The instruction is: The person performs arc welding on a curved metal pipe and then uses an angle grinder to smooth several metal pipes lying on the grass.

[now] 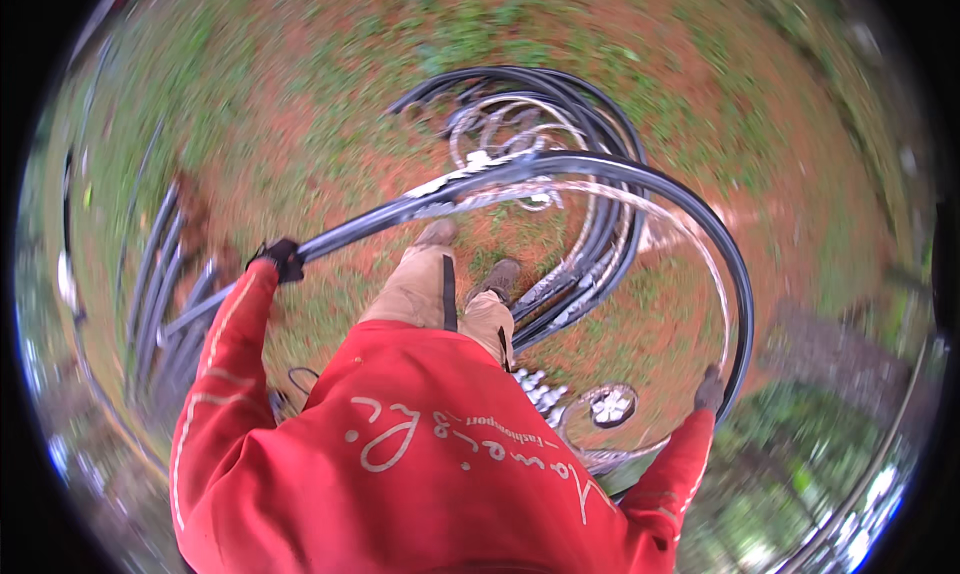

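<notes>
My left hand [283, 261], in a dark glove, is closed around a black flexible pipe [360, 224]. That pipe rises across the front of my legs, arches over to the right and curves down beside my right hand [710, 388]. A pale, whitish cable or strand [700, 239] follows the inside of the arch and runs down to my right hand, whose fingers look closed on it. Blur hides whether these fingers also touch the pipe. Under the arch, a large coil of black pipes [610, 244] lies on the ground, with loops of pale cable [520, 124] within it.
More black pipe lengths [155, 264] lie at the left. A small round reel or coil with a white middle [612, 406] sits near my right side, beside a cluster of small white pieces [540, 389]. My boots [500, 277] stand on grassy reddish soil [320, 144] close to the coil.
</notes>
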Motion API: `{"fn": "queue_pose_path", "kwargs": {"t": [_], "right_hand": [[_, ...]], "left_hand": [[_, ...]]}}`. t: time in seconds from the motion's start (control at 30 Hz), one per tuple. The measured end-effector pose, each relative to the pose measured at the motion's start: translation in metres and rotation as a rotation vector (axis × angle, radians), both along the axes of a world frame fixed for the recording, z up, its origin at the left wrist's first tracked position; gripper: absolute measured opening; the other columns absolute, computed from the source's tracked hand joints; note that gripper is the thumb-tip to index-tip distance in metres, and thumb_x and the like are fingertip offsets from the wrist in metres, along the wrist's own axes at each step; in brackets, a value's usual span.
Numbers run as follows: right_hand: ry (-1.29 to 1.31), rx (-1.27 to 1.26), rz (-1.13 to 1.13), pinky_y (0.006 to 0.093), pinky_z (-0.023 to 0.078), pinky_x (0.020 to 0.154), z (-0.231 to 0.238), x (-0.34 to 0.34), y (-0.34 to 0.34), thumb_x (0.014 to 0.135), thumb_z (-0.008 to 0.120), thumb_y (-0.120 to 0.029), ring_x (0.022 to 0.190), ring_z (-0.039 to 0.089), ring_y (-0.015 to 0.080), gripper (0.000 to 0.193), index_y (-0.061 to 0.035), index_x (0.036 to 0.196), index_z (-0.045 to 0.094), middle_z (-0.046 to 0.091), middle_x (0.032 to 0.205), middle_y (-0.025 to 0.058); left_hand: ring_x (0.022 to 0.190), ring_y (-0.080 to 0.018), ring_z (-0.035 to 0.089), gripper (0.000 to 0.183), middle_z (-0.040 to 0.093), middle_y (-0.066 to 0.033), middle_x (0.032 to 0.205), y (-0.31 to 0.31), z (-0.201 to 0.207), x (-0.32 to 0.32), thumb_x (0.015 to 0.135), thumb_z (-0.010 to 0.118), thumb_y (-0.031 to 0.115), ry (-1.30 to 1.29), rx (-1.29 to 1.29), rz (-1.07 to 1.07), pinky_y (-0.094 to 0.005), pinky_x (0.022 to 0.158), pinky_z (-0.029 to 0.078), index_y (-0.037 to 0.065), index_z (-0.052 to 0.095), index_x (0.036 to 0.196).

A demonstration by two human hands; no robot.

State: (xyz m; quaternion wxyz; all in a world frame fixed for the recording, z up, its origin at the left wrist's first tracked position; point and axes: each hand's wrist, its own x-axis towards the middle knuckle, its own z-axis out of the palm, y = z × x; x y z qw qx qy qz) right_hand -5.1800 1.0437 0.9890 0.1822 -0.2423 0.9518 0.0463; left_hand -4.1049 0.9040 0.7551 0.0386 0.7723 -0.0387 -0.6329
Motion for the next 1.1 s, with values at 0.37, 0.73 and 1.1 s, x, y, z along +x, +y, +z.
{"fn": "queue_pose_path", "kwargs": {"t": [0.37, 0.73, 1.1], "right_hand": [[-0.212, -0.047, 0.035, 0.0442, 0.057, 0.079, -0.091, -0.094, -0.145, 0.104, 0.043, -0.066, 0.097, 0.070, 0.0352, 0.080, 0.0025, 0.143, 0.058, 0.071, 0.117, 0.0247], [0.063, 0.299, 0.297, 0.0441, 0.053, 0.099, -0.151, -0.019, -0.184, 0.105, 0.051, -0.049, 0.114, 0.065, 0.0323, 0.062, 0.0026, 0.138, 0.062, 0.068, 0.131, 0.0216], [-0.042, 0.234, 0.196, 0.0437, 0.050, 0.106, -0.269, -0.097, -0.168, 0.109, 0.044, -0.049, 0.130, 0.058, 0.0320, 0.067, 0.0022, 0.152, 0.047, 0.056, 0.150, 0.0197]], "left_hand": [[0.075, -0.0327, 0.073, 0.009, 0.072, -0.0137, 0.074, 0.148, 0.041, -0.165, 0.075, 0.067, 0.019, -0.426, -0.119, -0.996, -0.0431, 0.067, 0.058, 0.014, 0.074, 0.076], [0.082, -0.0330, 0.075, 0.017, 0.075, -0.0145, 0.084, 0.116, -0.114, -0.244, 0.079, 0.073, 0.024, -0.259, -0.115, -0.933, -0.0446, 0.072, 0.059, 0.012, 0.081, 0.089], [0.079, -0.0351, 0.074, 0.014, 0.072, -0.0177, 0.078, 0.145, -0.226, -0.268, 0.073, 0.074, 0.020, -0.253, -0.116, -0.944, -0.0438, 0.071, 0.059, 0.012, 0.079, 0.083]]}}
